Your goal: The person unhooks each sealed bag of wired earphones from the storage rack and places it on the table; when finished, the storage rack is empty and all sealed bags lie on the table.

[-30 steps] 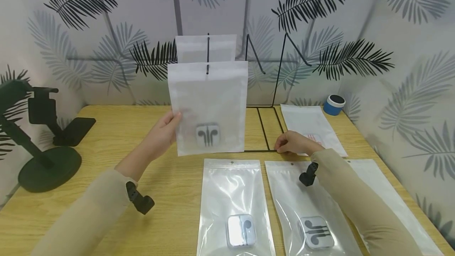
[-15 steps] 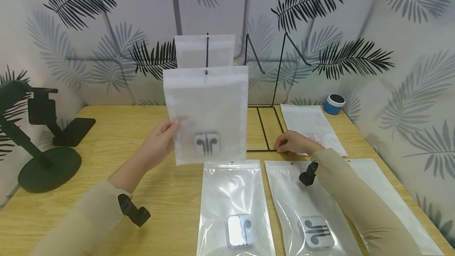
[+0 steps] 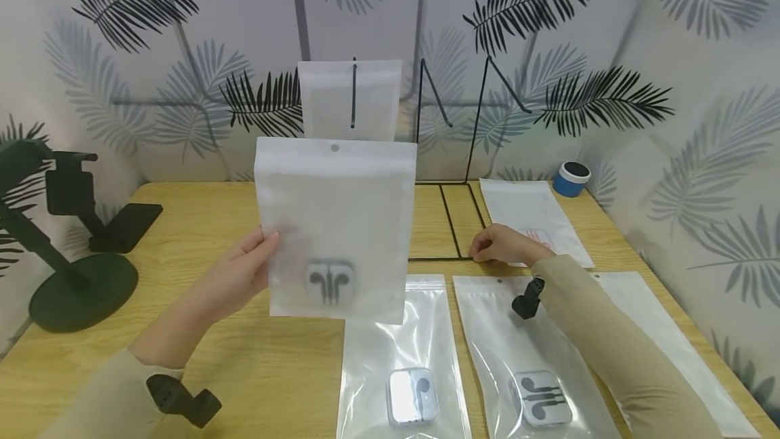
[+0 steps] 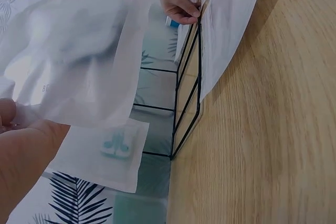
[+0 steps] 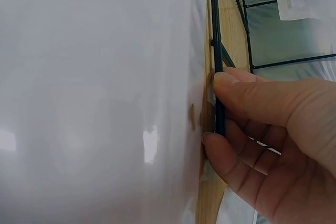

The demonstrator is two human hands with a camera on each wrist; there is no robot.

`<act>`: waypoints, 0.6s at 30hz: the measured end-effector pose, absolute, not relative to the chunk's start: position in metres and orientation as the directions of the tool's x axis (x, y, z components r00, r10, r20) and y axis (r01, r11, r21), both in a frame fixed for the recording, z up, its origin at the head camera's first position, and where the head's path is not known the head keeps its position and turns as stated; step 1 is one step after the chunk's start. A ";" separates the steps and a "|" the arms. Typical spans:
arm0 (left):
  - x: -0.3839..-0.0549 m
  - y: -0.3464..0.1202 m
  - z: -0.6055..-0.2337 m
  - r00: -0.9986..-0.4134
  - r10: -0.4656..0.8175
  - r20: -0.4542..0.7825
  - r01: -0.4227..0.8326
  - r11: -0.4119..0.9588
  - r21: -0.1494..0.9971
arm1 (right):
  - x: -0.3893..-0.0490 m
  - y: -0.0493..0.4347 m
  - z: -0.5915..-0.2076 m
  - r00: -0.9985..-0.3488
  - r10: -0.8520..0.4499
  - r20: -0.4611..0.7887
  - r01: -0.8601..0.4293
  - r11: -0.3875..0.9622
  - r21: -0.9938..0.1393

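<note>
My left hand [image 3: 240,276] pinches the left edge of a white translucent zip pouch [image 3: 338,222], held upright in front of the rack. A boxed pair of earphones shows through its lower part. The pouch's round hole is apart from the black hook [image 3: 353,97] behind it. Another white pouch [image 3: 350,90] hangs farther back on the rack. My right hand [image 3: 502,244] grips the front bar of the black wire display rack [image 3: 447,212]; in the right wrist view, thumb and fingers close round the bar [image 5: 218,51]. The held pouch hides part of the rack.
Two clear-fronted earphone pouches [image 3: 399,337] [image 3: 530,351] lie in front on the wooden table [image 3: 274,371]. More white pouches [image 3: 527,205] [image 3: 658,330] lie at right. A blue jar [image 3: 571,179] stands at the back right, a dark green stand [image 3: 85,290] at left. Two more rack hooks [image 3: 435,90] [image 3: 508,83] stick out.
The earphone pouch has come off the hook and moved toward me, down and to the left in my left hand. My right hand stays on the rack bar.
</note>
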State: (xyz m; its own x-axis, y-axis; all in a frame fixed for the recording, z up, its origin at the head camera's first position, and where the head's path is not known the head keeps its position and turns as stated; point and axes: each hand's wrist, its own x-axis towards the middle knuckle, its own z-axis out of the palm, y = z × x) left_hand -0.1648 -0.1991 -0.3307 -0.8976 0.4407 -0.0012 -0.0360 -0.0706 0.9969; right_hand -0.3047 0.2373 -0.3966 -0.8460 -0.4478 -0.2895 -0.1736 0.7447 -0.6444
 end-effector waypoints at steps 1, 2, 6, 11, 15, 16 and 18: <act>-0.162 -0.204 -0.330 -0.892 0.451 -0.006 -0.038 -0.062 0.997 | -0.305 0.237 -0.396 -0.846 -0.446 -0.291 -0.172 0.745 -0.644; -0.158 -0.208 -0.330 -0.887 0.462 -0.013 -0.043 -0.053 0.998 | -0.304 0.237 -0.396 -0.847 -0.444 -0.293 -0.168 0.745 -0.645; -0.150 -0.228 -0.334 -0.866 0.499 -0.030 -0.055 -0.036 0.998 | -0.306 0.237 -0.396 -0.846 -0.446 -0.292 -0.172 0.748 -0.641; -0.145 -0.248 -0.344 -0.864 0.496 -0.081 -0.100 -0.013 0.995 | -0.306 0.238 -0.396 -0.848 -0.449 -0.281 -0.183 0.746 -0.640; -0.141 -0.266 -0.356 -0.863 0.472 -0.182 -0.206 0.000 0.978 | -0.306 0.240 -0.398 -0.844 -0.461 -0.274 -0.196 0.740 -0.643; -0.140 -0.271 -0.359 -0.856 0.477 -0.200 -0.225 0.004 0.974 | -0.307 0.240 -0.398 -0.842 -0.466 -0.272 -0.200 0.737 -0.645; -0.138 -0.280 -0.365 -0.841 0.488 -0.235 -0.265 0.009 0.964 | -0.307 0.240 -0.398 -0.840 -0.470 -0.270 -0.202 0.734 -0.648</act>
